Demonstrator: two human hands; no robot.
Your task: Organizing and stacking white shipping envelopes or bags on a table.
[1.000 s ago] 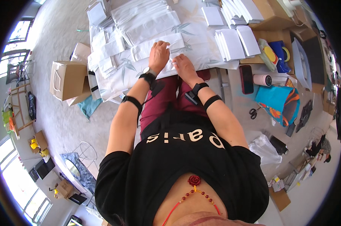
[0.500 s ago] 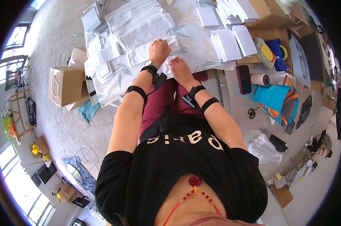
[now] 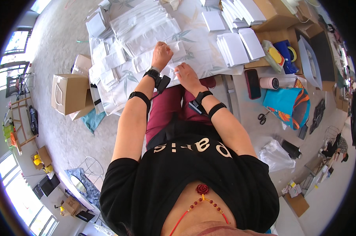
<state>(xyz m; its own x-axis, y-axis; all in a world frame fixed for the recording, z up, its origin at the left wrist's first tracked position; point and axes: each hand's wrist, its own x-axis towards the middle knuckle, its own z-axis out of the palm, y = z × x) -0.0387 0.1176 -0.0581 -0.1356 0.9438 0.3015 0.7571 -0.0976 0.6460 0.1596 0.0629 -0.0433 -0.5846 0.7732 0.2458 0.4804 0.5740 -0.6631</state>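
Observation:
My left hand [image 3: 162, 54] is closed like a fist, its fingers curled down over a flat white bag [image 3: 144, 62] at the near side of the table; what it grips, if anything, is hidden. Just to the right and nearer my body, my right hand [image 3: 189, 77] is closed, with fingertips pinched on a bit of thin white material [image 3: 173, 72] at the table's edge. Beyond my left hand lies a wide overlapping row of flat white bags [image 3: 146, 31]. Smaller folded white pieces [image 3: 110, 59] lie in piles to its left.
Stacks of white cards [image 3: 233, 49] stand right on the patterned tablecloth [image 3: 203, 55]. Beyond are an open carton [image 3: 278, 37] and tape roll [image 3: 292, 54]. A phone [image 3: 253, 83], pink cup [image 3: 269, 83], blue bag [image 3: 286, 106] and scissors [image 3: 262, 118] lie nearer. Cardboard boxes [image 3: 70, 94] stand left.
My left hand has shifted slightly left, and its fist has turned a little. My right hand stays nearly in place, pinching at the table's edge. The whole view has shifted slightly.

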